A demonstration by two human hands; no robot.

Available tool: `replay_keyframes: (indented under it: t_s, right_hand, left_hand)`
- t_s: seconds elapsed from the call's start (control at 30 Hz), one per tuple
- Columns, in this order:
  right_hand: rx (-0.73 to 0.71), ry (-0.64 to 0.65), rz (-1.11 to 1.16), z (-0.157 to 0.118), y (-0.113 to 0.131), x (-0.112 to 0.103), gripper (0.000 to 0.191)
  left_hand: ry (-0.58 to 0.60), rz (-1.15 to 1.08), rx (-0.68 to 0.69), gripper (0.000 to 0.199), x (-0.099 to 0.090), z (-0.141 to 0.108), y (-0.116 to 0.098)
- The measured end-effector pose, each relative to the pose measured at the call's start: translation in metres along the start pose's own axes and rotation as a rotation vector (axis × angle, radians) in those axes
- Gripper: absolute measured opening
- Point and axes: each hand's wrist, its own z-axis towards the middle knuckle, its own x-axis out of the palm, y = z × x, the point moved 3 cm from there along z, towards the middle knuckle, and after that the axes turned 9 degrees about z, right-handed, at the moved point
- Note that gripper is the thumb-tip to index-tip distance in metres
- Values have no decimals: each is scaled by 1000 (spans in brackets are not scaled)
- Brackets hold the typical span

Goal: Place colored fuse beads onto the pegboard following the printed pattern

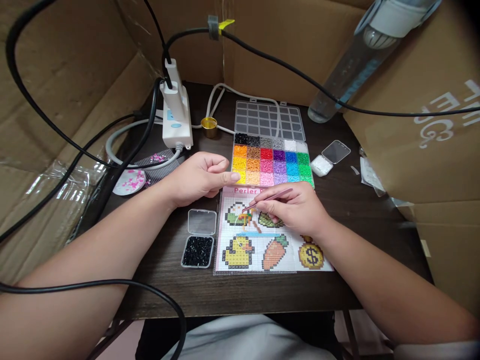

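My right hand grips pink tweezers, held slantwise over a printed bead pattern sheet. Their tips come down to the left, at a small cluster of orange and green beads on the sheet. My left hand has its fingers curled in and its thumb stretched toward the lower left corner of a bead box. The thumb tip lies at the yellow beads there; whether it presses on the box I cannot tell. Duck, carrot and money bag pictures show on the sheet, and my right hand partly hides other pictures.
A small open case of black beads sits left of the sheet; another with white beads is at right. Behind are a power strip, a gold cup and a clear bottle. Black cables hang across, between cardboard walls.
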Motion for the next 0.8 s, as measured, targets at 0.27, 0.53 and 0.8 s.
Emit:
replay_keyframes:
  t_s: [0.27, 0.53, 0.8]
  right_hand:
    - [-13, -20, 53, 0, -1, 1, 13]
    - [-119, -193, 158, 4, 7, -32, 19]
    - [-228, -252, 219, 10, 20, -57, 18]
  left_hand:
    - [-2, 3, 7, 54, 0, 0, 0]
    - [-5, 6, -3, 55, -2, 1, 2]
    - [-13, 17, -16, 55, -4, 1, 1]
